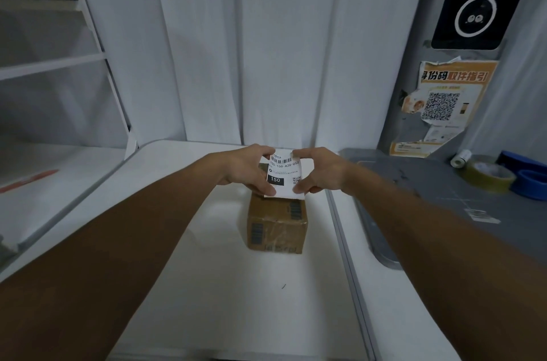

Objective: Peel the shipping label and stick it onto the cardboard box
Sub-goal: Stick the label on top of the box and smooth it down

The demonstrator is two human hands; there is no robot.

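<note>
A small brown cardboard box (276,223) with clear tape and dark printed marks stands on the white table (236,286). Just above its far top edge I hold a white shipping label (284,172) printed with a barcode, a black "150" block and a QR code. My left hand (247,171) pinches the label's left edge, thumb at the bottom corner. My right hand (318,169) pinches the right edge the same way. The label hides the far part of the box top. Whether the backing is off cannot be told.
A grey mat (429,183) lies on the right counter with a yellowish tape roll (490,175), a blue tape roll (531,183) and a small white paper roll (461,158). White shelves (53,64) stand at the left. A poster with a QR code (444,100) hangs on the right wall.
</note>
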